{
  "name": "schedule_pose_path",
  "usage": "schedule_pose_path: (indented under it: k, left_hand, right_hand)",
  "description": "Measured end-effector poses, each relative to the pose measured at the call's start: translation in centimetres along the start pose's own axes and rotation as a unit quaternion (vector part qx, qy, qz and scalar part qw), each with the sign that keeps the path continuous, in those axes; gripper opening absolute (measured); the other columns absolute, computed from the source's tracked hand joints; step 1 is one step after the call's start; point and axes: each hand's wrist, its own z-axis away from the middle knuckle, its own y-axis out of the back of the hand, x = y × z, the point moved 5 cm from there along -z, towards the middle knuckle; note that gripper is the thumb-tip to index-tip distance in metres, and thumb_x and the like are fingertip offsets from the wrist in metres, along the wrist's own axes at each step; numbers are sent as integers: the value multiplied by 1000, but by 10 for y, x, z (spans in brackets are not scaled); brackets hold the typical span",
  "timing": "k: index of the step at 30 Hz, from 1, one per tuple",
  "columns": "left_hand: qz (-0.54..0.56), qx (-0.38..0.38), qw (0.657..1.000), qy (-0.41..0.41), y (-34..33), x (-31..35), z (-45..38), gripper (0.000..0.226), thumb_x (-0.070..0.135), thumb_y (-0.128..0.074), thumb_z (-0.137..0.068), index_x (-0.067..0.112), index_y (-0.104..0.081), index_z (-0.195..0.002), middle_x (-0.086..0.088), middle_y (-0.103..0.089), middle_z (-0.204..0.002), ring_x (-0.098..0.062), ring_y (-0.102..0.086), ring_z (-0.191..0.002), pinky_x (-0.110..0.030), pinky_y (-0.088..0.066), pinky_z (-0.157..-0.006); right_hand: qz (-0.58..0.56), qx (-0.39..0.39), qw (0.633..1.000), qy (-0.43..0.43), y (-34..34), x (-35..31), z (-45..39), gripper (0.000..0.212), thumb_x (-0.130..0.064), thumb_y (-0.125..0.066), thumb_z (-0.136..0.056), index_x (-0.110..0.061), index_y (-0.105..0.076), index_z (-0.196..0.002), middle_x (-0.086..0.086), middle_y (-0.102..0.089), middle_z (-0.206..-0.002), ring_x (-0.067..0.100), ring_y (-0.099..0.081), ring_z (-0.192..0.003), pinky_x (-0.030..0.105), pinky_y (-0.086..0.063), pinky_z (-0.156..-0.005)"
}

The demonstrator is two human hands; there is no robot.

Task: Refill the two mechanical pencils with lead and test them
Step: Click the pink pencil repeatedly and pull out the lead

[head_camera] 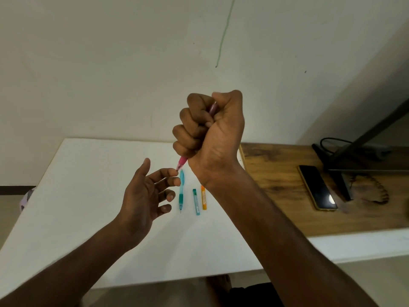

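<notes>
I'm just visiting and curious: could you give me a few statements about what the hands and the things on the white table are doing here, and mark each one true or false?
1. The right hand holds the pink pencil in a fist grip. True.
2. The blue pencil is held in the left hand. False: it lies on the white table, and the left hand is open, holding nothing.
3. Two lead cases, a teal case and an orange case, lie beside the blue pencil. True.
4. The phone lies on the white table. False: it rests on the wooden surface to the right.
5. The pink pencil's tip points down toward the left fingers. True.
</notes>
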Motion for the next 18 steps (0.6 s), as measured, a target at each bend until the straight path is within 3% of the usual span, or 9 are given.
schedule_pose_path:
  k: [4,8,13,18]
  left_hand:
    - [-8,-9,1000,3,-1,0,2,67,68,-36,-102,21,-80,-83,-6,-72,-90,-14,-54,-59,-30,-39,-55]
    - [-29,-47,998,-5,0,1,3,69,71,-35,-100,23,-84,-90,-3,-76,-99,-13,-55,-63,-30,-39,-59]
    - [-26,-59,998,3,2,-3,-2,69,78,-42,-90,23,-83,-96,-5,-76,-102,-14,-55,-66,-32,-37,-62]
    - [-28,-74,997,-2,5,-4,-5,70,78,-40,-93,23,-82,-101,-4,-76,-106,-12,-57,-68,-30,-40,-61]
  right_hand:
    - [-20,27,999,-4,6,3,0,38,-32,-21,-98,-20,-17,-63,-1,-10,-56,12,-6,-47,19,-11,-48]
    - [-89,-3,996,-8,9,-2,-4,38,-39,-22,-96,-23,-19,-61,-5,-12,-53,10,-8,-44,17,-14,-46]
    - [-99,40,994,21,16,-9,-6,51,-35,-20,-100,-22,-30,-52,-6,-17,-49,9,-12,-42,14,-21,-45]
    - [-132,9,991,24,12,-17,-5,51,-41,-21,-98,-21,-33,-53,-7,-19,-48,9,-13,-42,13,-24,-43]
